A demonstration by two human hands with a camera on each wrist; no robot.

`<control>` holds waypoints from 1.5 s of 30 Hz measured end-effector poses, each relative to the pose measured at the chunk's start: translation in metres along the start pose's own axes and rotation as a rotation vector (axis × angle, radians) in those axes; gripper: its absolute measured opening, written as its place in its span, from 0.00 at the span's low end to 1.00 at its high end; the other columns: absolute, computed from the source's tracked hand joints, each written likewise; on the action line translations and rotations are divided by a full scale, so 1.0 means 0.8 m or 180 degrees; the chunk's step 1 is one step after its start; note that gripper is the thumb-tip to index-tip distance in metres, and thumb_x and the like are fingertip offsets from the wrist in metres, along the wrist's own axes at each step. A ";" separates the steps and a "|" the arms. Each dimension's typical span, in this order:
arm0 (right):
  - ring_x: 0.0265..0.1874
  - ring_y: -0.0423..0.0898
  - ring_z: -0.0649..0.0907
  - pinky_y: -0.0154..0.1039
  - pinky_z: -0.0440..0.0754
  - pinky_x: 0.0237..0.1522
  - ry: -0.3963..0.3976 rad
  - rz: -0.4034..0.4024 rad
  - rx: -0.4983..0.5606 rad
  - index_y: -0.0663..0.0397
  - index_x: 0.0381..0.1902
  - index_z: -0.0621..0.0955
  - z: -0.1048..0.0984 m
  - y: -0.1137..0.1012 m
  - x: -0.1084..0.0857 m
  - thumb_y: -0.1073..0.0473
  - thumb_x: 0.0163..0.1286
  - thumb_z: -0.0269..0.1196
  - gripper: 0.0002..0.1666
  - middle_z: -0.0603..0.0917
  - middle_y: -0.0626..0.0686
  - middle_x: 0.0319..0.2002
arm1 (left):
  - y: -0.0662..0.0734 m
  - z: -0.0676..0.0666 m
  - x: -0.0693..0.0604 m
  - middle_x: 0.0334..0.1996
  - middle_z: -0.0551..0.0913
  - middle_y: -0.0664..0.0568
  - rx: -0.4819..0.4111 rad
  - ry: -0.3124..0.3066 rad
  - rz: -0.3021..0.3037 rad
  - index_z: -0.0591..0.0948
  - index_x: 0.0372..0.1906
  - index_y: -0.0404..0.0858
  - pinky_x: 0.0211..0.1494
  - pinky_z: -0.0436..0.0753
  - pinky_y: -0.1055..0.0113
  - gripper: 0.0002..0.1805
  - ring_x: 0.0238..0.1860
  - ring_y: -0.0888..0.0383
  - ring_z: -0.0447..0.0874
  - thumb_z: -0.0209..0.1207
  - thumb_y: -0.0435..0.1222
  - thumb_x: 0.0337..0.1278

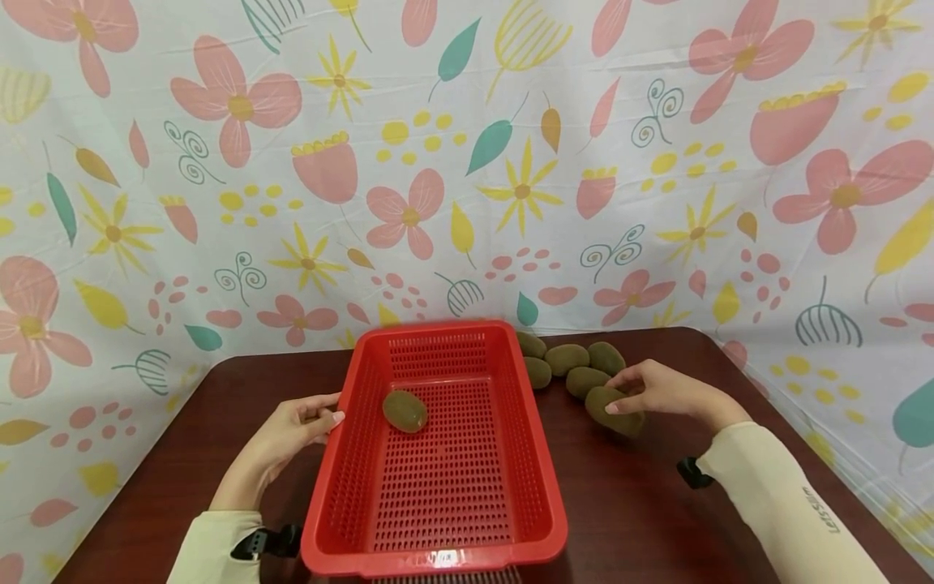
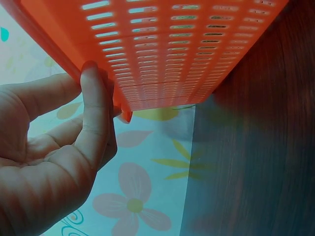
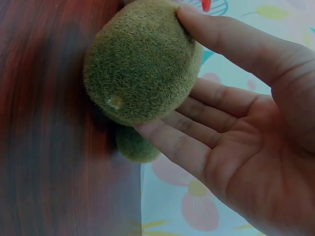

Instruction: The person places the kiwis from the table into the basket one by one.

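One kiwifruit (image 1: 616,422) is gripped between the thumb and fingertips of the right hand (image 1: 667,393), over the right half of the dark wooden tabletop (image 1: 642,519). The other fingers extend alongside, and the fruit's fuzzy brown-green skin fills much of the right wrist view. Whether its underside touches the wood is hard to tell.

Five more kiwifruits (image 1: 567,359) lie in a loose cluster near the tabletop's far edge, between the basket and the far right corner. The leftmost two are partly covered by the basket's right rim, and the held fruit is just beside the nearest one.

The red plastic basket (image 1: 543,454) stands about midway between the tabletop's left and right edges, its long sides running from near to far. Inside, a second kiwifruit (image 1: 404,411) lies on the slotted floor, towards the basket's far left corner. The left hand (image 1: 292,430) holds the basket's left rim from outside, thumb and fingers bent against it.

Both forearms wear cream sleeves (image 1: 773,495), the right one with dark lettering. Behind the far edge hangs a white cloth (image 1: 452,268) printed with pink, yellow and green flowers and leaves.
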State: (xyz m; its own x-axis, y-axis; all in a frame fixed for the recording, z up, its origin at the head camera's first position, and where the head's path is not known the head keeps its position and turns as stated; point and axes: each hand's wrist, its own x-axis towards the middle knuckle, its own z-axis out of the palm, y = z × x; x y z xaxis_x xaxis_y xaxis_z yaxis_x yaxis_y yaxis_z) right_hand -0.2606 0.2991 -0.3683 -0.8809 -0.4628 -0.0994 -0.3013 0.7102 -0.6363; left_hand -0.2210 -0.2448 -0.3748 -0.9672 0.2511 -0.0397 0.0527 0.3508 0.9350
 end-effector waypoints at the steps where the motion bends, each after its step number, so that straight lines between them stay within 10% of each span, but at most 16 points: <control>1: 0.48 0.54 0.82 0.40 0.82 0.40 0.0015 -0.0004 -0.0008 0.66 0.53 0.80 0.000 -0.001 0.001 0.49 0.60 0.69 0.30 0.83 0.58 0.48 | 0.000 0.000 0.000 0.34 0.81 0.42 0.0004 0.0001 -0.0001 0.68 0.66 0.27 0.49 0.82 0.51 0.30 0.35 0.47 0.84 0.59 0.37 0.64; 45: 0.55 0.58 0.79 0.53 0.77 0.54 0.0380 -0.0206 -0.0091 0.62 0.57 0.79 -0.026 -0.106 0.071 0.44 0.63 0.66 0.33 0.82 0.59 0.53 | 0.004 -0.001 0.000 0.33 0.80 0.43 -0.0006 -0.0052 0.0034 0.67 0.67 0.26 0.47 0.83 0.54 0.30 0.36 0.49 0.84 0.58 0.37 0.65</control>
State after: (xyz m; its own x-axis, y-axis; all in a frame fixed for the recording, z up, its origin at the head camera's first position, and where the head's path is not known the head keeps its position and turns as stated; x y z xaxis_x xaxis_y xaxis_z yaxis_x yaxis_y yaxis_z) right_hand -0.2923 0.2237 -0.3043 -0.8959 -0.4429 0.0341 -0.3677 0.6965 -0.6162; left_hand -0.2209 -0.2442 -0.3716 -0.9624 0.2694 -0.0354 0.0625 0.3464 0.9360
